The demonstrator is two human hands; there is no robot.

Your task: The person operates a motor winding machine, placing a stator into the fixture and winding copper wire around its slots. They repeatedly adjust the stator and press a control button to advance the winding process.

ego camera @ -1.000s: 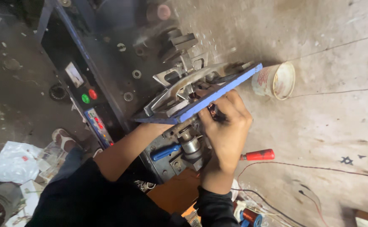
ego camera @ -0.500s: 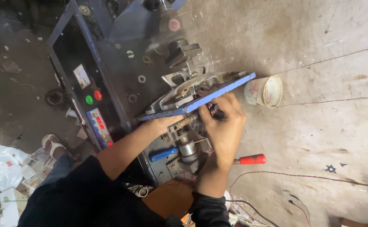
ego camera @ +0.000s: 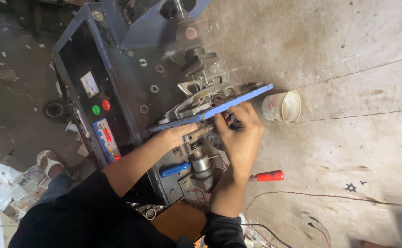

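Head view: both hands work at a blue-edged plate on a dark machine standing on the floor. Since a second ago they have barely shifted. The left hand pinches a small metal shaft; the right hand is clenched around a dark tool just under the plate. A white cup lies beside it

Machine occupies centre. Plate lies on its mechanism; both hands sit directly beneath. Cup at 3 o'clock of plate. Screwdriver on floor at 5 o'clock.
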